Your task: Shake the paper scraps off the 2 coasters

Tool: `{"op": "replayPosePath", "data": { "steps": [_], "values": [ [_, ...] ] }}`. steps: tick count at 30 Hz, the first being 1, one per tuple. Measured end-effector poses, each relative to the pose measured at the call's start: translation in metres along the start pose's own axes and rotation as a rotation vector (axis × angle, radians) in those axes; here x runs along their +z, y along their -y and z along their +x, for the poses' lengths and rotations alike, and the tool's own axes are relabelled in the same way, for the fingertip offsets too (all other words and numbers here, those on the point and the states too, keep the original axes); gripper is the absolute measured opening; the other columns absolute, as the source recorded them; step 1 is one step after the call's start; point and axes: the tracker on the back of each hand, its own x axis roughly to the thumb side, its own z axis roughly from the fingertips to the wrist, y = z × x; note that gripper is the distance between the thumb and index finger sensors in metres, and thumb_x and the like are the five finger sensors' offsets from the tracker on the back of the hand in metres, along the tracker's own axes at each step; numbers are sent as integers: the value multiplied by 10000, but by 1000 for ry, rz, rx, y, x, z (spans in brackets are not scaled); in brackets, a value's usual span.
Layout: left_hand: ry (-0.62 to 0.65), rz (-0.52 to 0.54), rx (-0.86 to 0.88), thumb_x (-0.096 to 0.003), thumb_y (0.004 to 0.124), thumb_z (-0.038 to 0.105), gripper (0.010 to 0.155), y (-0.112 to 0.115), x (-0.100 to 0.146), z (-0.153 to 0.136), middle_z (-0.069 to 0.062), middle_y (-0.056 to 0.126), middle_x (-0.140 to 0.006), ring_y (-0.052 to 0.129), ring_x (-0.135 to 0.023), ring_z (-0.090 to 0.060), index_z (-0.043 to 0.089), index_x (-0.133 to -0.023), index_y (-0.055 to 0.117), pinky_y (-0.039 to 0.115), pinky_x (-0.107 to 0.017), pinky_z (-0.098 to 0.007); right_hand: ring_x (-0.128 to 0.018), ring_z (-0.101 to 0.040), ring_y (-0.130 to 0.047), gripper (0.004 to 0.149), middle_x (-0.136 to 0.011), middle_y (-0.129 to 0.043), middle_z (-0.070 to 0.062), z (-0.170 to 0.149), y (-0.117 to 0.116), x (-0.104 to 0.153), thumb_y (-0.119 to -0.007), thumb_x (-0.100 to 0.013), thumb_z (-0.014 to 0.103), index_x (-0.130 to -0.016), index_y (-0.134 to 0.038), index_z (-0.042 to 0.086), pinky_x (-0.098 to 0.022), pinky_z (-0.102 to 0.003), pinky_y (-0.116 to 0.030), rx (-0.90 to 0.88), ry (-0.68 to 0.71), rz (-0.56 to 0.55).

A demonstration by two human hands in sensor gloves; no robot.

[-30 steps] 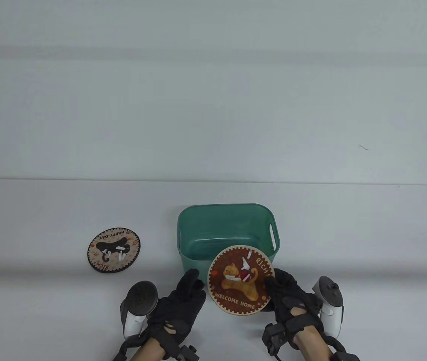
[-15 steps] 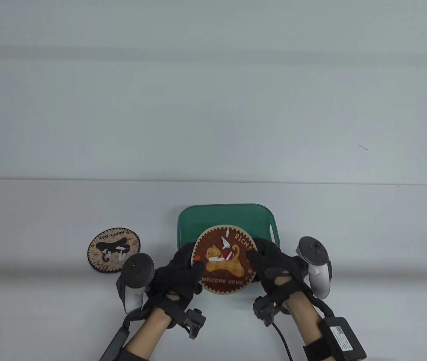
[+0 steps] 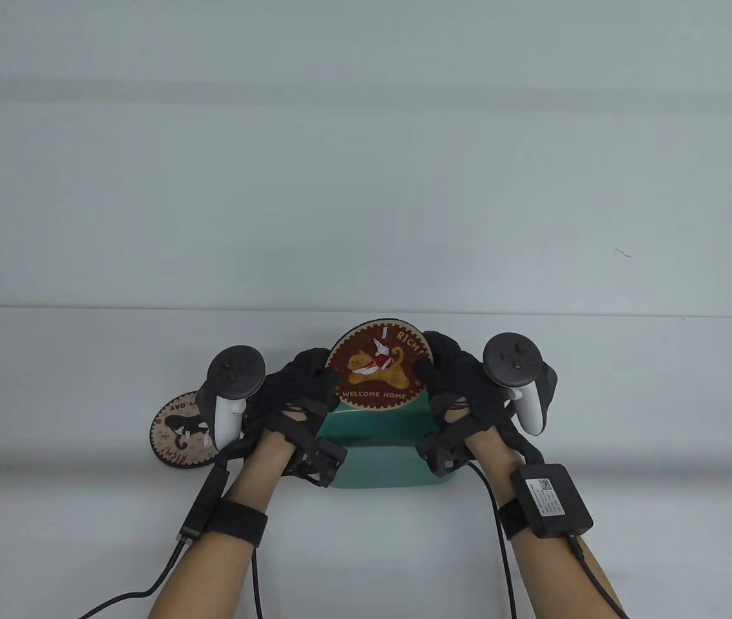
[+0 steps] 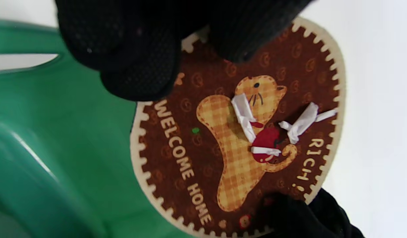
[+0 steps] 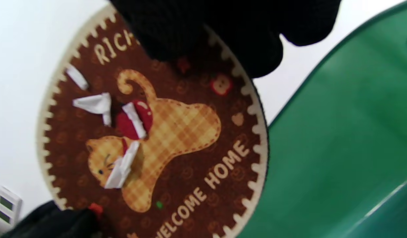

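Both hands hold a round brown cat coaster (image 3: 379, 364) reading "WELCOME HOME" up over the green bin (image 3: 379, 451). My left hand (image 3: 305, 380) grips its left edge and my right hand (image 3: 446, 374) grips its right edge. Several white paper scraps (image 4: 246, 117) lie on its face; the right wrist view shows the coaster (image 5: 157, 145) and scraps (image 5: 94, 104) close up. The coaster (image 4: 236, 142) fills the left wrist view, with the bin (image 4: 58, 148) below it. A second coaster (image 3: 179, 438) with a black cat and white scraps lies flat on the table at the left.
The white table (image 3: 50, 387) runs to a far edge against a pale wall. The left tracker (image 3: 231, 387) hangs over part of the second coaster. Cables trail from both wrists toward the near edge.
Both hands have carried the cat coaster away from me and upward, from the bin's near side to above its far side. The left hand took hold of its edge.
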Motion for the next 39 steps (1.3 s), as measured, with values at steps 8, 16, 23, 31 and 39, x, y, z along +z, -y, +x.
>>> {"op": "replayPosePath", "data": {
  "steps": [8, 16, 23, 31, 39],
  "values": [
    [-27, -21, -37, -487, 774, 235, 410, 6, -9, -11, -165, 773, -870, 945, -616, -389, 163, -886, 717, 845, -421, -421, -701, -265, -789, 408, -808, -834, -21, -12, -4, -12, -803, -434, 277, -822, -675, 289, -574, -475, -619, 202, -30, 103],
    [59, 44, -77, -489, 772, 322, 491, -7, 6, 1, -153, 716, -914, 861, -690, -396, 165, -937, 647, 780, -463, -426, -638, -271, -826, 396, -729, -887, -45, -14, -1, -8, -788, -428, 335, -807, -711, 250, -544, -475, -640, 107, -22, 50],
    [137, 197, -157, -490, 754, 371, 534, -35, 60, -24, -164, 660, -942, 760, -786, -429, 153, -954, 607, 725, -538, -462, -562, -253, -877, 391, -661, -928, -59, -15, 9, 6, -794, -419, 334, -790, -730, 228, -490, -454, -692, 152, -7, -98],
    [30, 194, -198, -490, 753, 371, 534, -28, 103, -97, -172, 665, -936, 751, -785, -446, 140, -951, 614, 721, -539, -473, -514, -243, -914, 392, -618, -959, -57, -15, 2, 16, -797, -413, 333, -783, -740, 218, -456, -444, -726, 261, -35, -203],
    [29, 126, -218, -490, 749, 374, 535, -22, 107, -101, -175, 664, -936, 749, -788, -447, 134, -950, 615, 722, -540, -474, -526, -223, -916, 389, -625, -957, -36, -8, -2, 23, -791, -419, 348, -785, -731, 232, -469, -430, -729, 317, -45, -205]
  ]
}}
